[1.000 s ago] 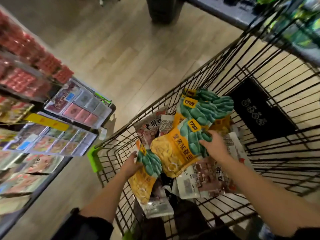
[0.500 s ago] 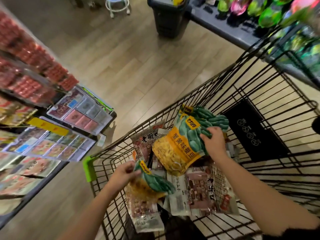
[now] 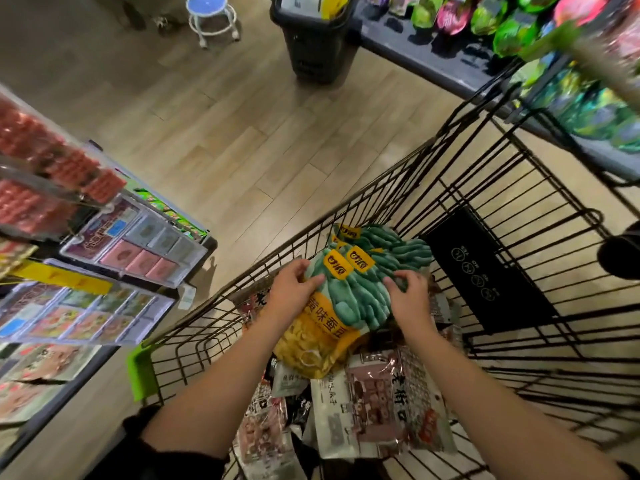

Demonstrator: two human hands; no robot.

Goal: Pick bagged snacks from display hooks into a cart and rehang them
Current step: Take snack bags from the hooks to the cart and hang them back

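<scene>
Now, in the head view, the left hand (image 3: 294, 292) has joined the right hand (image 3: 410, 299) on the stack of yellow-green snack bags (image 3: 349, 296) by the cart's (image 3: 519, 188) far-left wall; both grips curl around the stack's upper edges, likely gathering it for rehanging.

Head-worn view, looking steeply down, close over the cart (image 3: 363, 199)
</scene>
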